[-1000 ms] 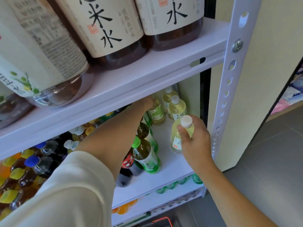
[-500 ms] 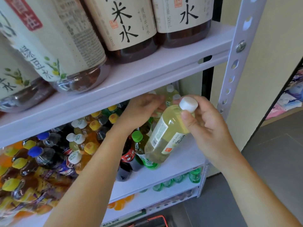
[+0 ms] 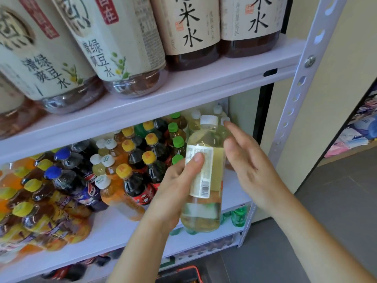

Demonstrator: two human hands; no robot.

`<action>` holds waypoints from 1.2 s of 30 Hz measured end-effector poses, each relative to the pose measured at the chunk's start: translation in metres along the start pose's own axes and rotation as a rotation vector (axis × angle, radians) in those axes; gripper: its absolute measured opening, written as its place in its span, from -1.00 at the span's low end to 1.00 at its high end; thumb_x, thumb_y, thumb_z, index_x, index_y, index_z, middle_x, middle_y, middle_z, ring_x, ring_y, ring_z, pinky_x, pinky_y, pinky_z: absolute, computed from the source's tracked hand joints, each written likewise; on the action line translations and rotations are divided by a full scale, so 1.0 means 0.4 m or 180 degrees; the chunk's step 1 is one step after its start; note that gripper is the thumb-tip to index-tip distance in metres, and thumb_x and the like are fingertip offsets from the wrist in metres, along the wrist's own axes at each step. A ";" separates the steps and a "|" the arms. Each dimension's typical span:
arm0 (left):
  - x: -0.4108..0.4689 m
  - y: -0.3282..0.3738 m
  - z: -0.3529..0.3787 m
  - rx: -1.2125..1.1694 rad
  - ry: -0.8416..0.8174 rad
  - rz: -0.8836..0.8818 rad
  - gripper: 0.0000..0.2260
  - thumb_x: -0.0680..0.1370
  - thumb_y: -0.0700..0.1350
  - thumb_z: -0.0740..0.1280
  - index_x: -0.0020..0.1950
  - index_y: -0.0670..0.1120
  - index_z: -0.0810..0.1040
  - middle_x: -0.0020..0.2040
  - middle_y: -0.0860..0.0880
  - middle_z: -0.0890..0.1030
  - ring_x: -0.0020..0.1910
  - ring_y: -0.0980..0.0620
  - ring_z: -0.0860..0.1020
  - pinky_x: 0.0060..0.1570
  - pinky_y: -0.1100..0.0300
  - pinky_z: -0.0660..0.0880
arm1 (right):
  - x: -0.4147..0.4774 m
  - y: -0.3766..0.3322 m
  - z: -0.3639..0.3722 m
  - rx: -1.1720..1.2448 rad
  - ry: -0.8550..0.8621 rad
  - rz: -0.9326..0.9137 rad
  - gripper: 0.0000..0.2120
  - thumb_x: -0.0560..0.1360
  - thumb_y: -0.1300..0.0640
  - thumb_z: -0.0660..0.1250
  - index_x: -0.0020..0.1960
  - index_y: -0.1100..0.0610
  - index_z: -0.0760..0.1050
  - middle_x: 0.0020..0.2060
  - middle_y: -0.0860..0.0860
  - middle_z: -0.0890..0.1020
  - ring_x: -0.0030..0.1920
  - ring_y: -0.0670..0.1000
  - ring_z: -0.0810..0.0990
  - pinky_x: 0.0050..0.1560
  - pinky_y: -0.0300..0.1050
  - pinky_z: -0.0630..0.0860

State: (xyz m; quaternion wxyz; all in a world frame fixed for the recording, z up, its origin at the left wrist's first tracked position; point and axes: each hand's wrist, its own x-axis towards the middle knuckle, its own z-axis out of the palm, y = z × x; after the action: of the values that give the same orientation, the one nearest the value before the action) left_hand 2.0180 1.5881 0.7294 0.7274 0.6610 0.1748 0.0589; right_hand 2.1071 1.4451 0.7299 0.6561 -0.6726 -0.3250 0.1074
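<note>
A pale yellow drink bottle (image 3: 206, 209) with a white cap and a white barcode label is held upright in front of the middle shelf. My left hand (image 3: 175, 188) grips it round the label, thumb across the front. My right hand (image 3: 244, 158) hovers just right of the bottle's upper half with its fingers straight and spread, holding nothing. Whether its fingertips touch the bottle I cannot tell.
The middle shelf (image 3: 234, 188) is packed with small bottles with yellow, blue, white and green caps (image 3: 130, 170). Large labelled bottles (image 3: 189, 31) stand on the upper shelf (image 3: 204, 82). A perforated white upright (image 3: 293, 99) bounds the right side. Grey floor lies to the right.
The bottle passed from my right hand to my left hand and swung from tilted to upright. My right hand let go and opened beside it.
</note>
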 end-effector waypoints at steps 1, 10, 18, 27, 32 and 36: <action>-0.001 -0.001 0.010 -0.0030 0.0178 0.0026 -0.53 0.40 0.31 0.41 0.07 -0.03 0.68 -0.03 -0.15 0.72 -0.11 -0.08 0.69 -0.20 0.11 0.62 | -0.024 0.011 0.003 -0.0038 -0.0057 0.0194 -0.43 0.42 -0.48 0.14 0.38 -0.37 0.23 0.16 -0.36 0.40 0.24 -0.28 0.46 0.26 -0.11 0.47; 0.001 -0.003 0.026 -0.0079 0.0336 -0.0379 -0.39 0.34 0.34 0.41 0.23 -0.01 0.47 0.03 -0.03 0.70 -0.04 -0.04 0.70 -0.12 -0.01 0.65 | -0.094 0.068 0.045 -0.0089 0.0080 0.0432 -0.36 0.37 -0.27 0.43 0.38 -0.33 0.25 0.18 -0.25 0.48 0.18 -0.27 0.49 0.05 -0.27 0.54; 0.047 0.011 -0.020 -0.0329 -0.0031 0.0340 -0.50 0.49 0.07 0.39 0.38 -0.06 0.42 0.19 -0.10 0.64 0.20 -0.05 0.61 0.19 -0.05 0.55 | -0.092 0.071 0.010 0.2740 -0.0740 0.1621 -0.41 0.35 -0.22 0.49 0.31 -0.01 0.53 0.13 0.16 0.65 0.09 0.20 0.66 0.00 0.17 0.60; 0.088 0.021 0.019 -0.0982 0.0085 0.0399 -0.68 0.39 -0.04 0.48 0.08 -0.13 0.60 -0.11 -0.07 0.68 -0.12 -0.03 0.67 -0.13 0.07 0.62 | -0.081 0.077 0.017 0.2745 -0.0641 0.1962 -0.51 0.35 -0.20 0.41 0.12 0.10 0.65 -0.06 0.15 0.66 -0.09 0.12 0.67 -0.15 0.03 0.57; 0.095 0.031 0.032 -0.0714 0.0727 0.0457 -0.54 0.36 -0.11 0.58 0.18 -0.14 0.50 -0.09 -0.07 0.67 -0.15 -0.02 0.68 -0.16 0.09 0.62 | -0.107 0.100 0.023 0.1101 -0.0248 0.1146 -0.44 0.29 -0.17 0.51 0.26 -0.18 0.46 0.14 -0.02 0.62 0.16 0.03 0.62 0.03 0.00 0.58; 0.095 0.047 0.009 -0.0835 0.0559 -0.0093 -0.59 0.50 0.10 0.42 0.19 -0.17 0.56 -0.03 -0.13 0.69 -0.09 -0.05 0.67 -0.13 0.05 0.61 | -0.115 0.110 0.023 0.1481 -0.0244 0.1166 -0.49 0.32 -0.08 0.51 0.25 -0.12 0.52 0.10 0.08 0.65 0.08 0.13 0.66 -0.05 0.01 0.60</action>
State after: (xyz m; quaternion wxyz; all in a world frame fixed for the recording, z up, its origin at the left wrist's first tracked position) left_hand 2.0573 1.5989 0.7413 0.7902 0.5500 0.2381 0.1282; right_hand 2.0795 1.4292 0.6738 0.7496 -0.5471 -0.1893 0.3209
